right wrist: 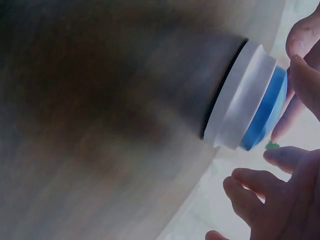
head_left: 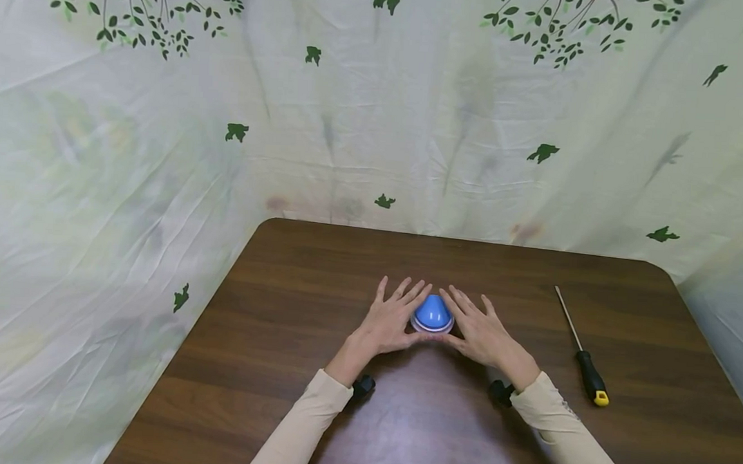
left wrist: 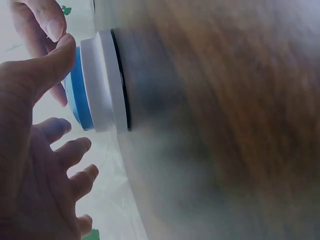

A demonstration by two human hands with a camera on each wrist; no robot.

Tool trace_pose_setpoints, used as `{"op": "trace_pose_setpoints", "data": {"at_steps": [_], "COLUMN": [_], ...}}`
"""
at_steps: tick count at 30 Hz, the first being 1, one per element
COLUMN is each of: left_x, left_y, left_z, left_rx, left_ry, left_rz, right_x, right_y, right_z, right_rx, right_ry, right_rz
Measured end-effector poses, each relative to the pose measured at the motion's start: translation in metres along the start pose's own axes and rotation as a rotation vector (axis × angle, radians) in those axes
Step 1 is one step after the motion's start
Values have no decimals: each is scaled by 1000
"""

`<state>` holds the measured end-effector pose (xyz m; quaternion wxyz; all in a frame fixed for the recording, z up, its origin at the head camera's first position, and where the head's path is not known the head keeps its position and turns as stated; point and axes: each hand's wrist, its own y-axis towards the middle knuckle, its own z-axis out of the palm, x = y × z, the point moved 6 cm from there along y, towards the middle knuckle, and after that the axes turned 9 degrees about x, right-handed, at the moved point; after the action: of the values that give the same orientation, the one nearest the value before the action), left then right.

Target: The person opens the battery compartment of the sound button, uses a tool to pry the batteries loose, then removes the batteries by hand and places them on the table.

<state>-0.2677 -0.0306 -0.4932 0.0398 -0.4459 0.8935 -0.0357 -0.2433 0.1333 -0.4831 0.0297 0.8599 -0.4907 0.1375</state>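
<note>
A round push button [head_left: 433,313] with a blue dome and a white base stands upright on the brown table. My left hand [head_left: 391,323] is at its left side and my right hand [head_left: 482,334] at its right, both with fingers spread. The two thumbs come together in front of the dome. Seen from the left wrist, the button's white base [left wrist: 102,82] has a dark underside on the tabletop. In the right wrist view the blue dome [right wrist: 267,107] lies close to the thumbs. Whether any finger touches the button I cannot tell.
On the right of the table [head_left: 320,257] lies a screwdriver [head_left: 581,348] with a black and yellow handle, its shaft pointing to the back. A pale curtain [head_left: 351,120] with leaf prints hangs behind the table's back edge and along the sides.
</note>
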Motion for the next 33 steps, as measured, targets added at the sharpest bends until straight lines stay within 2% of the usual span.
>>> {"op": "trace_pose_setpoints", "data": {"at_steps": [13, 21, 26, 33], "left_x": [-1, -2, -3, -2], "left_y": [2, 2, 3, 5], "left_z": [6, 4, 4, 7], "left_rx": [15, -4, -13, 8], "left_ry": [-70, -89, -87, -111], "left_rz": [11, 28, 40, 35], "right_x": [1, 2, 4, 5], "right_y": [4, 5, 6, 6], "right_z": [5, 7, 7, 6], "right_rx": [13, 17, 10, -20], "right_ry": [44, 46, 31, -3], "right_rz": [-22, -25, -31, -46]}}
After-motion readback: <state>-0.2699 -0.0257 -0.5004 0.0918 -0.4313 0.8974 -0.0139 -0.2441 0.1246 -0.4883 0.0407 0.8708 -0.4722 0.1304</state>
